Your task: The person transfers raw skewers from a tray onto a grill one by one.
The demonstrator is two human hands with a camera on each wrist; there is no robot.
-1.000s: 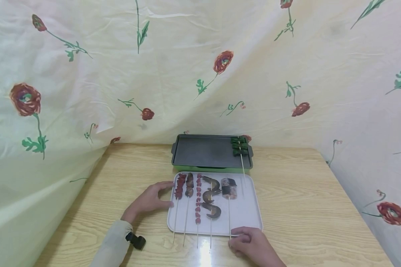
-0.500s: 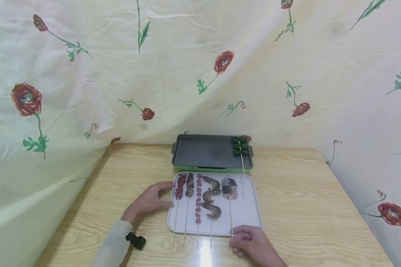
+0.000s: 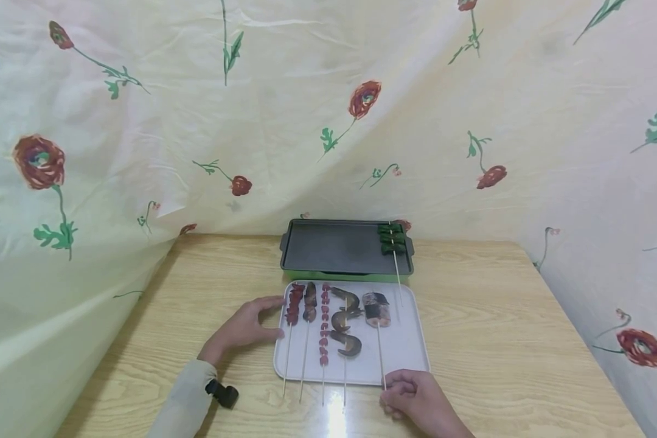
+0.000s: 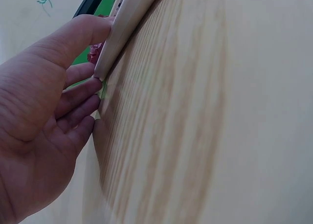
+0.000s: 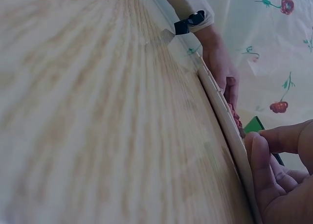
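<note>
My right hand pinches the lower end of the stick of a fish skewer, whose chunks lie on the white tray. Resting at the tray's left edge is my left hand, thumb and fingers spread along the rim; the left wrist view shows fingertips touching it. To the left of the fish lie a shrimp skewer, a skewer of small red pieces, a dark brown skewer and a reddish skewer. Their sticks point towards me.
Behind the tray stands a black griddle pan with a green base. A dark green skewer lies at its right end, its stick reaching over the tray. The wooden table extends on both sides, with a flowered cloth behind.
My right hand has shifted slightly right, swinging the lower end of the fish skewer's stick to the right. The fish has turned a little; my left hand has stayed put.
</note>
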